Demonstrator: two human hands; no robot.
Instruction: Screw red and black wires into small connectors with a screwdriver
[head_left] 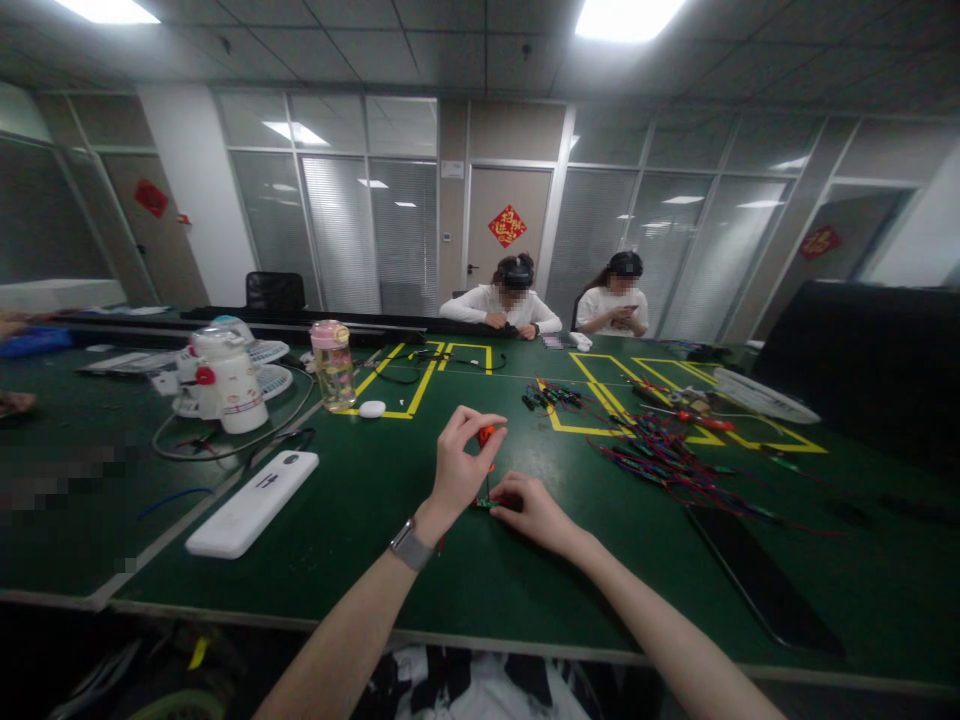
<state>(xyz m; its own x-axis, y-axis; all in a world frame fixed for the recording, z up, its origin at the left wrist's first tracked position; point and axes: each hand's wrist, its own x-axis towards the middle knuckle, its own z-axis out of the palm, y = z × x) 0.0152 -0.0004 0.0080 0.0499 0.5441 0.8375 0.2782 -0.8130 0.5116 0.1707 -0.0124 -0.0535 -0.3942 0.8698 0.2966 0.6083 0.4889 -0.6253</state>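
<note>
1. Left hand (pixel 459 468) is raised just above the green table top (pixel 390 560), with a grey wristwatch (pixel 410 545) on the wrist.
2. Left thumb and forefinger are pinched on a small orange-red piece (pixel 487 435). It sits at the fingertips, mostly covered, and it is too small to tell what it is. The other fingers are curled in.
3. Right hand (pixel 534 510) lies low on the table, just right of and below the left hand, and the two nearly touch.
4. Right fingers are curled, with the tips closed on a small green and black part (pixel 484 503). They hold it against the table, and it pokes out at the left of the fingertips, directly under the orange-red piece.
5. Whether the orange-red piece touches the green and black part cannot be told.
6. A tangled bundle of red, green and black wires (pixel 660 455) lies to the right, near the right hand but apart from it.
7. A long white rounded plastic device (pixel 251 505) lies flat, well to the left of the left hand.
8. A clear bottle with a pink lid (pixel 332 365) stands further back on the left, with a small white oval pebble-shaped object (pixel 371 408) beside it.
9. A flat black slab (pixel 765 580) lies on the table at right.
10. Yellow tape outlines (pixel 420 385) mark the table beyond the hands.
11. Two other people (pixel 502 300) sit at the far side with their hands at their own work.
</note>
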